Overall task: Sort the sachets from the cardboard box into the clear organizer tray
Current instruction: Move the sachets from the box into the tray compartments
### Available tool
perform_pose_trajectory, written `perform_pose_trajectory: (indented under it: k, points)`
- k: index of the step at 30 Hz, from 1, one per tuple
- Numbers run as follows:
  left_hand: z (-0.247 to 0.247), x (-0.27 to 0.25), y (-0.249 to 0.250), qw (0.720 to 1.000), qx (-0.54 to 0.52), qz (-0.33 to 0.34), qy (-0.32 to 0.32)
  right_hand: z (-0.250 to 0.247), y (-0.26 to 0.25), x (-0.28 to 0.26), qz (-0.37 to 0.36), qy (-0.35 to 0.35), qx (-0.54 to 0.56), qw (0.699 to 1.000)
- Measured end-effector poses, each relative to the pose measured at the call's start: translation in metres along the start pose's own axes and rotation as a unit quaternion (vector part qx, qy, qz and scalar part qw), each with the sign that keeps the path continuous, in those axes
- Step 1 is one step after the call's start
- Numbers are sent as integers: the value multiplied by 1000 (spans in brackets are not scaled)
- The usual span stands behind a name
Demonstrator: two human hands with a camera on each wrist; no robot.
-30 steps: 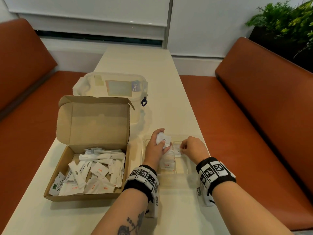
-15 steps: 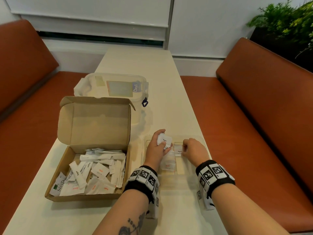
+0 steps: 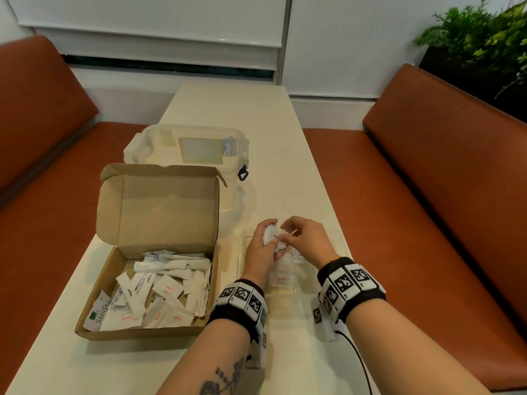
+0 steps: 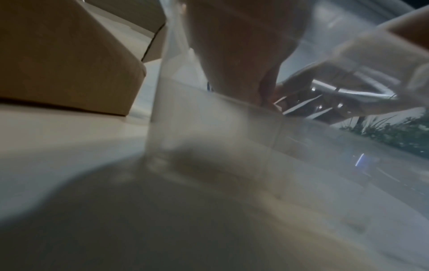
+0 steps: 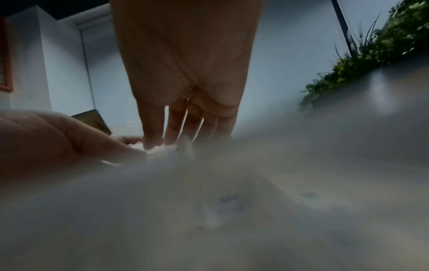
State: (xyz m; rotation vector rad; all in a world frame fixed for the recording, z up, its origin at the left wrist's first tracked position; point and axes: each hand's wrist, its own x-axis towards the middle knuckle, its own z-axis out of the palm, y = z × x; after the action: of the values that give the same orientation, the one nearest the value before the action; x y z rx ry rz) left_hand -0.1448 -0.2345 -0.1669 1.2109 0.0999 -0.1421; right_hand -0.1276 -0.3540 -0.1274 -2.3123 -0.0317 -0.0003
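Observation:
An open cardboard box (image 3: 94,323) at the table's left holds several white sachets (image 3: 159,292). To its right stands the clear organizer tray (image 3: 342,240), with a few sachets (image 3: 282,277) lying in its compartments. Above the tray my left hand (image 3: 261,249) grips a small bunch of sachets (image 3: 271,236). My right hand (image 3: 306,239) has come against that bunch, thumb and forefinger pinching one sachet at its edge. In the right wrist view the right hand's fingers (image 5: 171,128) point down onto a white sachet (image 5: 160,149). The left wrist view is blurred behind the tray wall (image 4: 209,119).
A lidded plastic container (image 3: 194,149) stands behind the box. Brown benches (image 3: 427,195) run along both sides of the narrow table (image 3: 233,104). A plant (image 3: 479,38) is at the far right. A black cable (image 3: 356,357) trails from my right wrist.
My right hand has risen from the tray's middle compartment and moved left to the bunch in my left hand. The left hand has stayed put with its sachets.

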Motion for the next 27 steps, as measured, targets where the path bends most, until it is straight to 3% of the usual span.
perform_pose_trajectory:
  k: [13, 17, 21, 27]
  points:
    - [-2, 5, -5, 1000, 24, -3, 12, -5, 2, 0, 51, 8, 38, 998]
    - [-2, 5, -5, 1000, 12, -9, 15, -16, 11, 0, 82, 57, 29, 995]
    - [-2, 4, -4, 999, 31, -6, 10, -29, 26, -2, 133, 32, -58, 989]
    - [-1, 5, -5, 1000, -6, -12, 11, -22, 30, -7, 123, -31, -198, 972]
